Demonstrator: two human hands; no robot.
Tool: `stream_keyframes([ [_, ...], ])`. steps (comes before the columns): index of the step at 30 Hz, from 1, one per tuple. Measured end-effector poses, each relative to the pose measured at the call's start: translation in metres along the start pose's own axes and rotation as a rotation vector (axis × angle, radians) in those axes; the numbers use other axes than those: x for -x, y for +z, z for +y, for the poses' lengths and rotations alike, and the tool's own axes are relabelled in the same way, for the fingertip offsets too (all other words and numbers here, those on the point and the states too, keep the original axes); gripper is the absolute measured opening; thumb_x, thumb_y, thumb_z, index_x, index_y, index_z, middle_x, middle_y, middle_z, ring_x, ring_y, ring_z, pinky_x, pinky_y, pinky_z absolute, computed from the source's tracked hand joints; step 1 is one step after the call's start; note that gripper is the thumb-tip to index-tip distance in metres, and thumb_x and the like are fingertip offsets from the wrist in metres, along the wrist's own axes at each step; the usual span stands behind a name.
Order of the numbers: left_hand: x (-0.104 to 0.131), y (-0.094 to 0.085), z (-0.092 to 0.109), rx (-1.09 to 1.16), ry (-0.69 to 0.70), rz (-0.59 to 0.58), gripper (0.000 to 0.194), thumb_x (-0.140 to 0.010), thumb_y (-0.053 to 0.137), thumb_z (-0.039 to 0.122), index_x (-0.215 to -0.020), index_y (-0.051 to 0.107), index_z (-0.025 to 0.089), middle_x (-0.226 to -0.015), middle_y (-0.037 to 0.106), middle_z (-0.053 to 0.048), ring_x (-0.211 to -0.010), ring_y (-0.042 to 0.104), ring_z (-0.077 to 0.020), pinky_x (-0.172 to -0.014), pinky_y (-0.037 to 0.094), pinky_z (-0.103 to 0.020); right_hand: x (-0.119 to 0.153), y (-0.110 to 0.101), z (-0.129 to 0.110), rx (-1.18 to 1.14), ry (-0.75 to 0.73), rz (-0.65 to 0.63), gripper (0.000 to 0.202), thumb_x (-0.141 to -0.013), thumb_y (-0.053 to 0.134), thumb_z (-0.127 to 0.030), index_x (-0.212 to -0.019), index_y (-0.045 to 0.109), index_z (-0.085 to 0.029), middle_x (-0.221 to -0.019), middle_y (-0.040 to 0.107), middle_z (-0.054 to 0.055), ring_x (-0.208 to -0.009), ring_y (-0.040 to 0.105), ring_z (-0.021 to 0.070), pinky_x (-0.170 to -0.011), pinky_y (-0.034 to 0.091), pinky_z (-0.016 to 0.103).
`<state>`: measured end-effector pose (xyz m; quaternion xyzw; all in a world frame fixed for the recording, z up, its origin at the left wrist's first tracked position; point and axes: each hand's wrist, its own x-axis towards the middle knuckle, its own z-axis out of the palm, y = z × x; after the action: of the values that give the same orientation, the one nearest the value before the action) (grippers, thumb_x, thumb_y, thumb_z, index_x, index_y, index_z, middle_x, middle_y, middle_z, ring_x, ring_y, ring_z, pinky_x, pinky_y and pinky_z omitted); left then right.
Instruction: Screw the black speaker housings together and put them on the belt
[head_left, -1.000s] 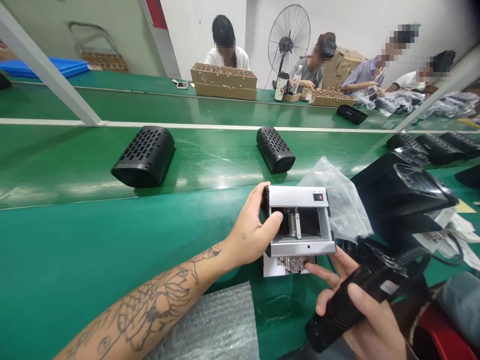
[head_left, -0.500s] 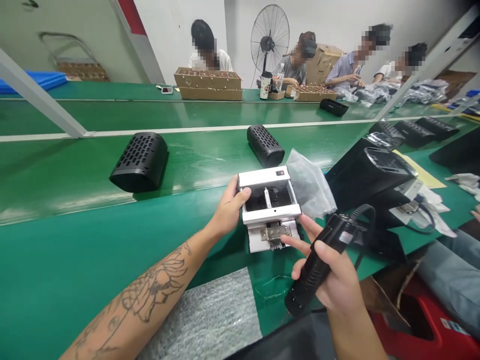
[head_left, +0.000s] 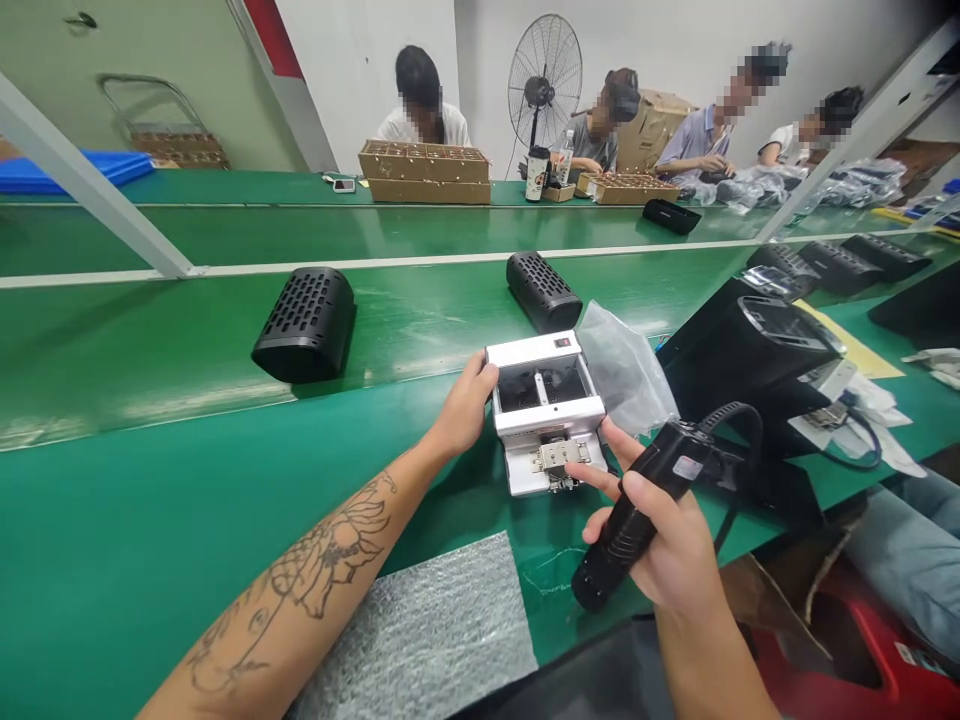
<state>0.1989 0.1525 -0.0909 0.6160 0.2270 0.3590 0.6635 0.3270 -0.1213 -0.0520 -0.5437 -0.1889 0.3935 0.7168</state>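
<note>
My left hand (head_left: 466, 402) grips the left side of a white device frame (head_left: 551, 418), its thumb along the edge. The frame has a small dark switch on top, an opening with a dark inside and a light upright post, and a small metal block (head_left: 561, 457) on its lower ledge. My right hand (head_left: 671, 535) is wrapped round a black corded electric screwdriver (head_left: 637, 512), held aslant. Two of its fingers reach out to the frame, one at its right edge and one by the metal block. The screwdriver's tip is not visible.
Black perforated housings (head_left: 304, 325) stand on the green belt, another (head_left: 544, 290) behind the frame. A clear plastic bag (head_left: 628, 370) lies beside it, with large black cases (head_left: 750, 345) to the right. Foam sheet (head_left: 427, 630) lies in front. Several people sit across the line.
The view has shifted slightly, so most things sit a little further right. The frame has tilted a little and its metal block looks brighter. Both hands keep their holds.
</note>
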Motion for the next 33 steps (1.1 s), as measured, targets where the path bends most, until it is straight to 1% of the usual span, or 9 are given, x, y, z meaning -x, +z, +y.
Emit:
stream_keyframes([
  [3, -0.002, -0.002, 0.000, -0.057, 0.012, 0.024, 0.063, -0.111, 0.065, 0.067, -0.159, 0.070, 0.026, -0.166, 0.073, -0.009, -0.166, 0.055, -0.0420, -0.143, 0.038, -0.058, 0.001, 0.003, 0.000, -0.012, 0.003, 0.002, 0.061, -0.094, 0.094, -0.051, -0.151, 0.083, -0.034, -0.191, 0.046, 0.009, -0.130, 0.084, 0.0445, -0.052, 0.072, 0.033],
  [7, -0.003, -0.005, 0.000, -0.132, 0.029, 0.067, 0.060, -0.111, 0.064, 0.063, -0.154, 0.073, 0.023, -0.162, 0.075, -0.011, -0.160, 0.059, -0.0409, -0.140, 0.041, -0.055, 0.004, 0.012, -0.004, -0.042, 0.000, -0.009, 0.061, -0.091, 0.096, -0.052, -0.148, 0.084, -0.035, -0.193, 0.042, 0.006, -0.129, 0.085, 0.0439, -0.051, 0.072, 0.034],
  [12, -0.005, -0.014, 0.001, -0.222, 0.087, 0.013, 0.062, -0.113, 0.061, 0.065, -0.152, 0.074, 0.019, -0.154, 0.079, -0.014, -0.149, 0.066, -0.0394, -0.133, 0.048, -0.055, 0.007, 0.012, -0.009, -0.131, -0.038, 0.076, 0.058, -0.088, 0.095, -0.053, -0.140, 0.087, -0.031, -0.188, 0.051, 0.007, -0.121, 0.087, 0.0392, -0.046, 0.070, 0.032],
  [15, -0.009, -0.022, 0.004, -0.302, 0.146, -0.060, 0.067, -0.113, 0.060, 0.071, -0.149, 0.076, 0.017, -0.153, 0.079, -0.015, -0.146, 0.067, -0.0393, -0.132, 0.048, -0.054, 0.008, 0.007, -0.003, -0.181, 0.010, 0.143, 0.062, -0.086, 0.096, -0.053, -0.142, 0.084, -0.030, -0.185, 0.055, 0.007, -0.117, 0.088, 0.0384, -0.047, 0.071, 0.034],
  [19, -0.011, -0.029, 0.014, -0.380, 0.154, -0.136, 0.074, -0.111, 0.057, 0.079, -0.141, 0.076, 0.015, -0.144, 0.082, -0.015, -0.135, 0.071, -0.0379, -0.125, 0.053, -0.053, 0.016, 0.012, 0.009, -0.264, 0.104, 0.152, 0.073, -0.083, 0.102, -0.047, -0.148, 0.078, -0.024, -0.160, 0.074, 0.016, -0.105, 0.091, 0.0395, -0.045, 0.071, 0.037],
  [22, -0.008, -0.027, 0.023, -0.443, 0.148, -0.127, 0.074, -0.111, 0.055, 0.080, -0.138, 0.076, 0.014, -0.141, 0.082, -0.016, -0.133, 0.071, -0.0386, -0.124, 0.054, -0.054, 0.024, 0.023, 0.007, -0.334, 0.066, 0.176, 0.069, -0.085, 0.101, -0.043, -0.146, 0.077, -0.020, -0.135, 0.083, 0.016, -0.102, 0.091, 0.0369, -0.045, 0.069, 0.033],
  [25, -0.004, -0.022, 0.027, -0.458, 0.137, -0.110, 0.068, -0.112, 0.055, 0.073, -0.137, 0.076, 0.014, -0.140, 0.082, -0.015, -0.132, 0.072, -0.0377, -0.124, 0.054, -0.053, 0.030, 0.026, -0.003, -0.385, -0.007, 0.239, 0.057, -0.086, 0.098, -0.043, -0.135, 0.079, -0.022, -0.136, 0.084, 0.013, -0.098, 0.090, 0.0302, -0.046, 0.068, 0.027],
  [29, -0.004, -0.015, 0.026, -0.402, 0.079, -0.074, 0.056, -0.111, 0.058, 0.064, -0.129, 0.076, 0.014, -0.126, 0.084, -0.014, -0.120, 0.073, -0.0348, -0.108, 0.063, -0.049, 0.035, 0.009, -0.012, -0.425, -0.086, 0.322, 0.052, -0.080, 0.100, -0.049, -0.120, 0.079, -0.024, -0.140, 0.084, 0.007, -0.084, 0.086, 0.0221, -0.049, 0.069, 0.029],
  [33, -0.006, -0.011, 0.028, -0.424, 0.089, -0.061, 0.051, -0.109, 0.058, 0.061, -0.121, 0.076, 0.016, -0.119, 0.083, -0.012, -0.118, 0.071, -0.0353, -0.105, 0.064, -0.048, 0.044, -0.009, -0.003, -0.453, -0.124, 0.387, 0.053, -0.077, 0.101, -0.053, -0.115, 0.076, -0.025, -0.112, 0.084, 0.002, -0.071, 0.078, 0.0183, -0.052, 0.070, 0.035],
])
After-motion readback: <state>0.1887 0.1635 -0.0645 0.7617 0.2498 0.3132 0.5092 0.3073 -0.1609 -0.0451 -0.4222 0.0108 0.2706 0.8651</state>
